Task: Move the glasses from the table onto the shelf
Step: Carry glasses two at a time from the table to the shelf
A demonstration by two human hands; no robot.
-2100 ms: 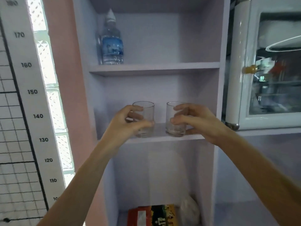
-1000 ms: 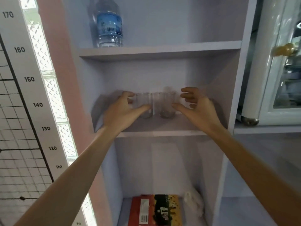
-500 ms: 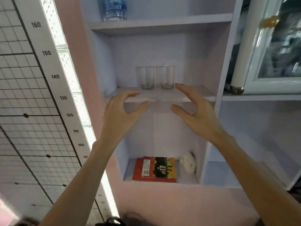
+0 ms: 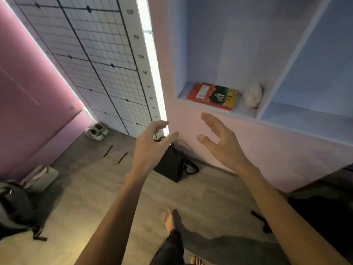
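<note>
Neither glass is in view now; the camera points down past the shelf that held them. Only the lowest compartment of the lilac shelf unit (image 4: 217, 109) shows at upper right. My left hand (image 4: 150, 144) hangs in mid-air at centre, fingers apart and holding nothing. My right hand (image 4: 219, 142) is beside it, palm open, fingers spread, also holding nothing. Both hands are below and in front of the bottom shelf edge.
A red book (image 4: 212, 95) and a white lump (image 4: 253, 96) lie in the bottom compartment. A black bag (image 4: 172, 163) stands on the floor against the cabinet base. White shoes (image 4: 96, 131), a grey backpack (image 4: 15, 209) and my bare foot (image 4: 170, 219) are on the floor.
Both hands let go of the two glasses on the middle shelf and drew back and down. The view has tilted toward the floor, so the glasses have left the frame.
</note>
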